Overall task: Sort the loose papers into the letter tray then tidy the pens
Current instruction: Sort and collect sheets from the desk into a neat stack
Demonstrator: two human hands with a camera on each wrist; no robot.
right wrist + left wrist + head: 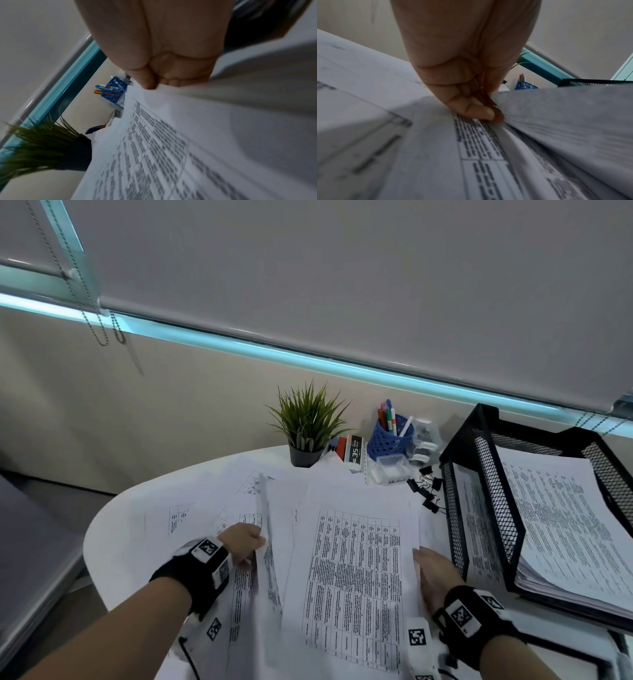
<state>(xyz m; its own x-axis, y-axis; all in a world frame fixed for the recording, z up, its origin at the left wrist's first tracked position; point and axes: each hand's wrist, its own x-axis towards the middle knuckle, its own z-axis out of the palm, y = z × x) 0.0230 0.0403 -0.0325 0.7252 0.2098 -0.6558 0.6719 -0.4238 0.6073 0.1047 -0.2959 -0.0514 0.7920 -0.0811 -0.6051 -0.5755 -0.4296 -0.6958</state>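
Note:
Loose printed papers [205, 508] cover the white round table. A bundle of sheets with a printed table [356, 577] is held between both hands. My left hand [255, 546] pinches the bundle's raised left edge; in the left wrist view its fingertips [488, 113] clamp the paper [556, 115]. My right hand [424, 563] grips the right edge, where thumb and fingers [150, 83] pinch the sheet [171, 135]. The black mesh letter tray [479, 446] stands at the right and holds a stack of papers [565, 525]. Several pens stand in a blue cup [388, 440] at the back.
A potted green plant [308, 422] stands at the table's back edge. Small boxes [352, 453] lie beside it, and black binder clips [428, 487] lie by the tray. A wall and a window blind rise behind the table. The floor shows at the left.

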